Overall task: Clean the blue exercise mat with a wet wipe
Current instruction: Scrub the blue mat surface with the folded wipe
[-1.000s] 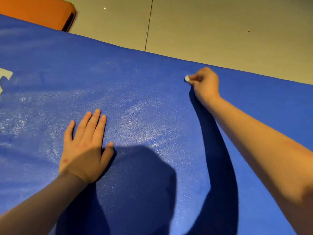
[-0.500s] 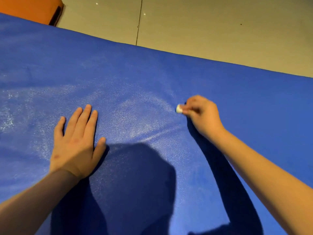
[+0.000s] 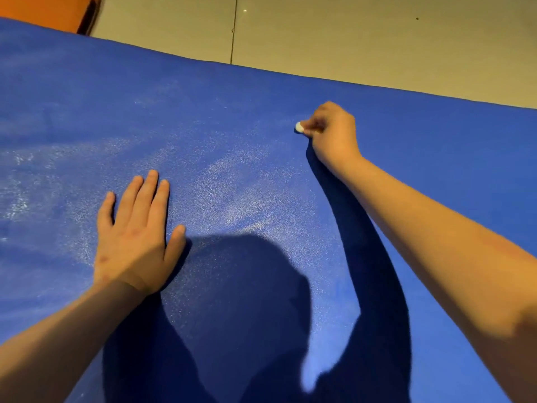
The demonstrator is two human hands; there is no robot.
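The blue exercise mat fills most of the view, with pale damp sheen across its middle and left. My left hand lies flat on the mat, palm down, fingers spread slightly. My right hand is closed on a small balled white wet wipe, which pokes out at its left and presses on the mat near the far edge. My own shadow darkens the near centre of the mat.
Beige floor tiles with a dark joint line lie beyond the mat's far edge. An orange object sits on the floor at the top left corner.
My right hand pulled the wipe toward me, then pushed it back out toward the mat's far edge. My left hand stayed flat in place.
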